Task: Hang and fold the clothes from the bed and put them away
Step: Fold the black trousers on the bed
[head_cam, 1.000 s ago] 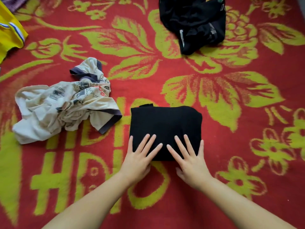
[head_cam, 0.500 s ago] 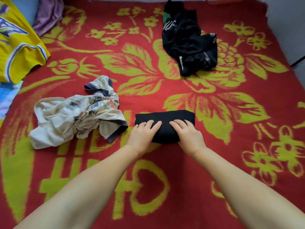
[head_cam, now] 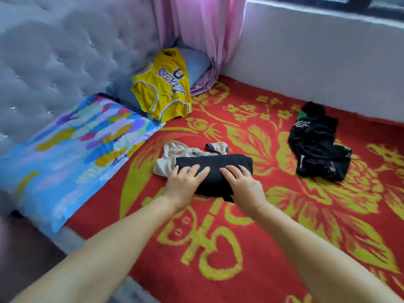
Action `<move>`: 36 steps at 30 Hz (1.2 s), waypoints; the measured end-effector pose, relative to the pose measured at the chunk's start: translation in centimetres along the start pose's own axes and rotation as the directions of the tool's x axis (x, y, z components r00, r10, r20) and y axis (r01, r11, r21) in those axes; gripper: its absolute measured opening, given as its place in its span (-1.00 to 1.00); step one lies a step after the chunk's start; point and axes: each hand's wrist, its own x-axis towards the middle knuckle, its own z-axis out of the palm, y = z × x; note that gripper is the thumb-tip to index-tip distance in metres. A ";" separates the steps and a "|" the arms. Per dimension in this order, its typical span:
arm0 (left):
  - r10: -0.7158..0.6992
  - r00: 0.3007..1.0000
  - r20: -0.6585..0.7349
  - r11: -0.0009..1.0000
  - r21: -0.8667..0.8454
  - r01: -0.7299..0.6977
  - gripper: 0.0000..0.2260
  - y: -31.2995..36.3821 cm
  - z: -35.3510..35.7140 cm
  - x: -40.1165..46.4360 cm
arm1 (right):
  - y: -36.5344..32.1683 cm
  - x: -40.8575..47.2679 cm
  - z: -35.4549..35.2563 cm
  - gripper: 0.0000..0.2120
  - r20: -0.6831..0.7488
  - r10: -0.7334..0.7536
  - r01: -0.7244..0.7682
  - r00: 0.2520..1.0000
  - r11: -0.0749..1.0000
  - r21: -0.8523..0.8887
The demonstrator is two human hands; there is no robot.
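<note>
A folded black garment (head_cam: 220, 166) is held a little above the red flowered blanket (head_cam: 273, 241), one corner drooping below it. My left hand (head_cam: 183, 184) grips its left near edge and my right hand (head_cam: 242, 186) grips its right near edge, fingers on top. Just behind it lies a crumpled cream printed shirt (head_cam: 172, 154), partly hidden by the black garment. A heap of black clothes (head_cam: 317, 147) lies at the right. A yellow basketball jersey (head_cam: 161, 90) leans on a blue pillow (head_cam: 197, 62) at the head of the bed.
A pillow with a bright multicoloured cover (head_cam: 65, 154) lies at the left by the grey tufted headboard (head_cam: 54, 51). A pink curtain (head_cam: 201, 29) hangs in the corner. A white wall (head_cam: 317, 62) runs along the bed's far side.
The black garment went from flat under my open palms to folded smaller and picked up in both hands. My view swung left and up, showing the headboard and pillows.
</note>
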 end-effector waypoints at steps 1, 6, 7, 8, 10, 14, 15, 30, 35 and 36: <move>-0.059 0.998 0.001 0.998 0.006 0.059 -0.37 -1.3 -0.9 -2.1 | -2.0 0.3 -1.0 -0.28 -0.006 -0.051 0.051 0.999 0.999 -0.006; -0.334 0.942 0.011 0.940 0.080 0.332 -0.33 -7.7 -4.2 -14.4 | -13.7 0.2 -4.3 -0.27 -0.028 -0.378 0.377 0.926 0.926 -0.008; -0.388 0.922 0.021 0.919 0.089 0.384 -0.33 -8.7 -4.6 -17.1 | -16.3 -0.1 -4.6 -0.26 -0.030 -0.431 0.431 0.902 0.902 0.000; -0.445 0.895 0.033 0.893 0.097 0.440 -0.32 -9.6 -5.2 -20.2 | -19.2 -0.7 -5.0 -0.25 -0.018 -0.486 0.486 0.874 0.874 -0.003; -0.554 0.831 0.047 0.829 0.123 0.545 -0.29 -11.3 -6.3 -27.1 | -25.4 -2.3 -5.4 -0.25 -0.022 -0.592 0.592 0.805 0.806 -0.012; -0.746 0.664 0.055 0.664 0.146 0.734 -0.27 -13.4 -6.6 -42.5 | -39.1 -7.7 -5.1 -0.26 0.007 -0.790 0.790 0.613 0.612 -0.029; -0.773 0.632 0.059 0.634 0.136 0.761 -0.27 -13.6 -6.5 -44.9 | -41.2 -8.8 -5.0 -0.26 0.012 -0.810 0.810 0.587 0.586 -0.034; -0.962 0.248 0.111 0.265 0.190 0.945 -0.32 -14.8 -6.7 -89.0 | -77.1 -34.9 -1.2 -0.25 0.104 -0.984 0.988 0.142 0.148 0.046; -0.969 0.188 0.160 0.215 0.169 0.962 -0.32 -16.2 -4.9 -95.1 | -83.3 -37.8 0.5 -0.25 0.154 -0.986 0.995 0.070 0.080 0.056; -0.969 0.184 0.168 0.211 0.162 0.964 -0.32 -16.9 -4.4 -96.0 | -84.5 -37.9 1.0 -0.25 0.163 -0.984 0.996 0.064 0.075 0.057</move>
